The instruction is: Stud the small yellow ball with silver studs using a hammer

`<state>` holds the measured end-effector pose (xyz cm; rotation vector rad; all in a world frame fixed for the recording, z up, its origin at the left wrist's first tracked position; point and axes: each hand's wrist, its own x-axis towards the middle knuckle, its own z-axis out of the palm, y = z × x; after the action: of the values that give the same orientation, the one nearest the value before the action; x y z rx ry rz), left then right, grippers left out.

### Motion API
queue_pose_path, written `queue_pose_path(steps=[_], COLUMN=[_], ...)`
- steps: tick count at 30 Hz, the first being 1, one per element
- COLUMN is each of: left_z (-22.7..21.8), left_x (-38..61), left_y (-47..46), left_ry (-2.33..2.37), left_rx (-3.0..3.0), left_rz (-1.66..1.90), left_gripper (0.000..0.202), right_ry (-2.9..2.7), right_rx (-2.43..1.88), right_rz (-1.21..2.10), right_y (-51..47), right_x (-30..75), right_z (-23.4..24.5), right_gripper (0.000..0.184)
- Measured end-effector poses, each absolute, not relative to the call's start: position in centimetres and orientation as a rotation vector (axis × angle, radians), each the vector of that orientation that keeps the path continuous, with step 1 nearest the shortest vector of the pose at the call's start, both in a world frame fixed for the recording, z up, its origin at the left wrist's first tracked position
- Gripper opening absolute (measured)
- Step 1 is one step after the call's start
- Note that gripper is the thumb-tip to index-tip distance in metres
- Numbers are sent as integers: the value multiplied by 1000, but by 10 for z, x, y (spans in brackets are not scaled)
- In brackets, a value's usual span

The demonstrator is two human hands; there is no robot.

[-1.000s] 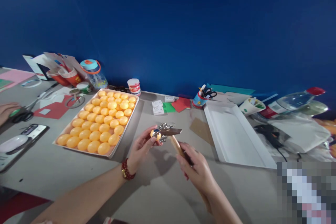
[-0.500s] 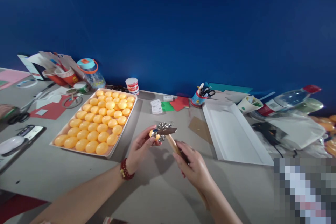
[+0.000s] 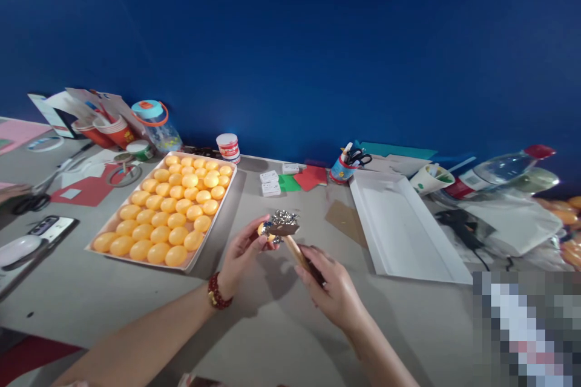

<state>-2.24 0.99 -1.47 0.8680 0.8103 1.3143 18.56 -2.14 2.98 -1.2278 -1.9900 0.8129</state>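
My left hand (image 3: 242,257), with a dark red bead bracelet on its wrist, pinches a small orange ball (image 3: 261,229) between thumb and fingers. My right hand (image 3: 329,281) is wrapped around the wooden handle of a hammer (image 3: 297,252). Its dark, flat-sided head lies close in front of the ball; whether they touch I cannot tell. Just behind the head is a cluster of small shiny silver pieces (image 3: 284,216), their exact kind too small to make out. Some silver shows against the ball and by my left fingertips.
At left stands a shallow box (image 3: 193,263) with rows of orange balls. A white tray (image 3: 399,224) lies at right, beside brown card (image 3: 345,222). Small white boxes (image 3: 271,188) and a pen holder with scissors (image 3: 341,169) stand farther back. A bottle (image 3: 499,169) leans at far right.
The hammer head has shifted slightly left and turned, now nearer the ball. My left hand has hardly moved and keeps the ball.
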Motion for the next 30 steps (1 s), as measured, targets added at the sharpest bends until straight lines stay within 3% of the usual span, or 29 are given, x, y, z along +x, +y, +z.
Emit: queue_pose_path(steps=[30], left_z=[-10], left_x=[-21], left_y=[10], left_ry=[712], left_rx=[822], left_rz=[1335], left_gripper=[37], right_ry=[-1766], right_rx=[-1251], right_rz=[1033], right_y=[-22], right_x=[188], right_z=[29], right_gripper=[25])
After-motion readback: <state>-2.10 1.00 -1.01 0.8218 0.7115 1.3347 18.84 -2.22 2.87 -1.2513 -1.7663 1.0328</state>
